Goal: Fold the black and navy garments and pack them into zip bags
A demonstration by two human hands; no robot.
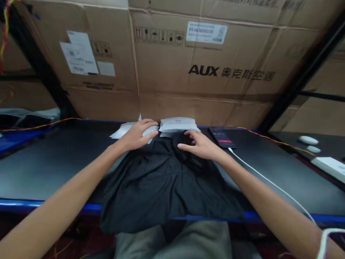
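Observation:
A black garment (167,183) lies wrinkled over the middle of the dark table, its lower part hanging past the blue front edge. At its far left corner is my left hand (139,135), fingers spread above the white papers (122,130) and holding nothing. My right hand (198,144) rests at the garment's far right part, fingers curved and apart, with no cloth visibly gripped. Between and beyond the hands sits a stack of white packets (178,124).
A phone (222,137) with a white cable (265,175) lies right of the garment. Large cardboard boxes (161,72) stand behind the table (54,165), between black slanted posts. Farther right are white rounded objects (308,140) and a white box (330,167).

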